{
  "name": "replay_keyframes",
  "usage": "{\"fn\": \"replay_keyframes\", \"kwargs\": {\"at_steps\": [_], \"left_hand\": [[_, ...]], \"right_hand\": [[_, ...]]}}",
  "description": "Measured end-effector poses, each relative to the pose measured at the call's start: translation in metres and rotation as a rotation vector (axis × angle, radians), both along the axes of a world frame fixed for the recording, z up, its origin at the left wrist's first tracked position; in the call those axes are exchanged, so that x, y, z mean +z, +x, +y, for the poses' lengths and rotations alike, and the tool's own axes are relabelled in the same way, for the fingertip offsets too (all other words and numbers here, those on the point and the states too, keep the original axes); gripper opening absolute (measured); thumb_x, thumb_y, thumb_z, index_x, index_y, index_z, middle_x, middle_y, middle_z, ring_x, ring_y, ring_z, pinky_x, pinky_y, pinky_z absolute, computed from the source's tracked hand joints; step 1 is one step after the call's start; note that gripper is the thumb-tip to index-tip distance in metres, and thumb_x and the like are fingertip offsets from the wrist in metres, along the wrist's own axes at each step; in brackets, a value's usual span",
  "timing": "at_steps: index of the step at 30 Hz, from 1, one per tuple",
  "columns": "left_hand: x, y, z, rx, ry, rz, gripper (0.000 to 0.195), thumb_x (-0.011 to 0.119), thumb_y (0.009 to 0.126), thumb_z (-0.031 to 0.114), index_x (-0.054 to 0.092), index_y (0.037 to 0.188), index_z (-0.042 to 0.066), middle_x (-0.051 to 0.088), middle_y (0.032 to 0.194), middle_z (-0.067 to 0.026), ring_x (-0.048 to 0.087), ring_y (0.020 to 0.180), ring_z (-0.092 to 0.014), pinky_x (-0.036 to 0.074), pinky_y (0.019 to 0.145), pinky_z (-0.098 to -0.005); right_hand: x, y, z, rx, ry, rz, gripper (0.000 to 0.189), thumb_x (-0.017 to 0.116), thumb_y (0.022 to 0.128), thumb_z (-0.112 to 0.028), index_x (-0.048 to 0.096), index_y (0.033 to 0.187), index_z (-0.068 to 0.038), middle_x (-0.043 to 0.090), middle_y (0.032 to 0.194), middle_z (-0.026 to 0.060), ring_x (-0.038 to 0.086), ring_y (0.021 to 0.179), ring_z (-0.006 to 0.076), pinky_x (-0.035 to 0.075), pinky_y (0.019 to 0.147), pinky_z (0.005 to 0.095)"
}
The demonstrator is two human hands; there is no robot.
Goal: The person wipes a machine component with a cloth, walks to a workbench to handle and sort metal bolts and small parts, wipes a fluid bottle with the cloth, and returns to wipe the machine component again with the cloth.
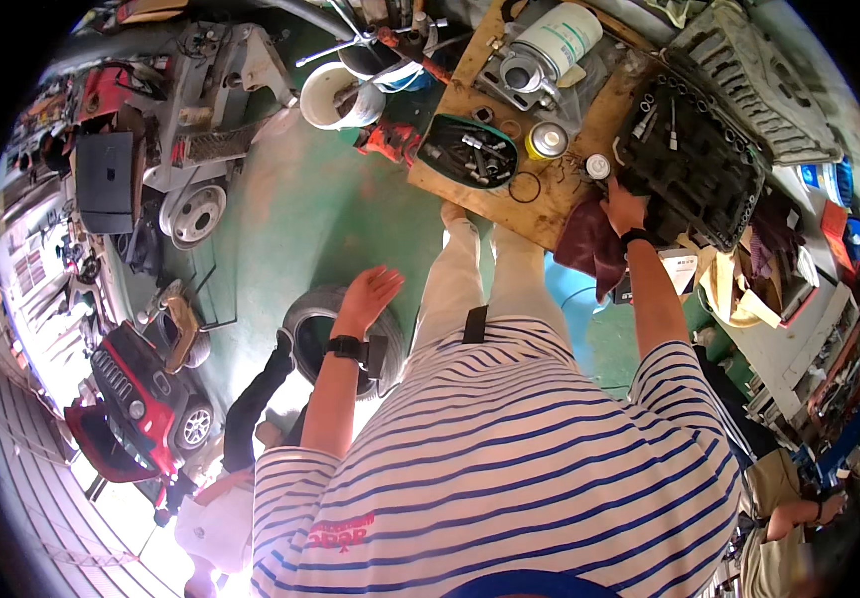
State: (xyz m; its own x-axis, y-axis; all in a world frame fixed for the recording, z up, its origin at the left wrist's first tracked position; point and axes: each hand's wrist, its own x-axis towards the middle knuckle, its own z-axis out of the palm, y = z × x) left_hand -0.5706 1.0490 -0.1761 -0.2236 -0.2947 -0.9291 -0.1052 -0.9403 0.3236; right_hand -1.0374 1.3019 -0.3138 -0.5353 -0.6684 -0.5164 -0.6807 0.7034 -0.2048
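Observation:
My left hand hangs in the air with nothing in it, fingers apart, above the floor beside a tyre. My right hand is at the table's near edge, against a maroon cloth that drapes over that edge. Whether its fingers grip the cloth is hidden. Just beyond the fingertips stands a small round can. To the right lies a black socket-set case with some sockets and tools in it. A green-rimmed tray of loose metal tools and a yellow can are further left.
On the wooden table stands a filter assembly. A white bucket and a wheel rim are on the left. An open carton sits at right. Other people are at both sides, near a red vehicle.

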Motion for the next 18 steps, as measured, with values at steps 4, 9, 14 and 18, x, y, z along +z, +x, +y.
{"fn": "replay_keyframes", "kwargs": {"at_steps": [4,9,14,18], "left_hand": [[0.001,-0.012,0.005,-0.024,0.010,-0.019,0.039,0.036,0.098,0.019,0.039,0.127,-0.007,0.048,0.126,-0.0262,0.052,0.114,-0.038,0.045,0.099,-0.0423],[0.008,-0.028,0.008,-0.119,-0.044,-0.045,0.041,0.034,0.098,0.020,0.038,0.129,-0.007,0.047,0.128,-0.0257,0.053,0.114,-0.036,0.045,0.099,-0.0401],[0.010,-0.044,0.005,-0.148,-0.018,0.009,0.044,0.035,0.098,0.021,0.036,0.132,-0.007,0.047,0.129,-0.0249,0.052,0.115,-0.034,0.045,0.098,-0.0382],[0.013,-0.051,0.003,-0.099,0.003,0.081,0.041,0.037,0.098,0.017,0.036,0.131,-0.007,0.046,0.130,-0.0243,0.049,0.118,-0.035,0.042,0.102,-0.0407]], "right_hand": [[-0.011,0.000,0.005,0.010,-0.014,0.068,0.042,0.062,0.083,-0.024,0.047,0.118,-0.007,0.064,0.094,0.0191,0.063,0.085,0.0377,0.052,0.067,0.0486],[-0.011,0.004,-0.002,-0.004,0.032,0.067,0.035,0.060,0.084,-0.022,0.051,0.115,-0.008,0.065,0.096,0.0175,0.063,0.089,0.0366,0.052,0.072,0.0481],[-0.017,-0.003,0.006,-0.028,0.013,0.024,0.039,0.059,0.085,-0.027,0.048,0.119,-0.010,0.064,0.096,0.0213,0.061,0.089,0.0404,0.049,0.073,0.0501],[0.019,0.001,0.012,-0.075,-0.172,0.005,0.041,0.059,0.085,-0.028,0.049,0.120,-0.009,0.064,0.093,0.0210,0.060,0.089,0.0406,0.049,0.075,0.0480]]}}
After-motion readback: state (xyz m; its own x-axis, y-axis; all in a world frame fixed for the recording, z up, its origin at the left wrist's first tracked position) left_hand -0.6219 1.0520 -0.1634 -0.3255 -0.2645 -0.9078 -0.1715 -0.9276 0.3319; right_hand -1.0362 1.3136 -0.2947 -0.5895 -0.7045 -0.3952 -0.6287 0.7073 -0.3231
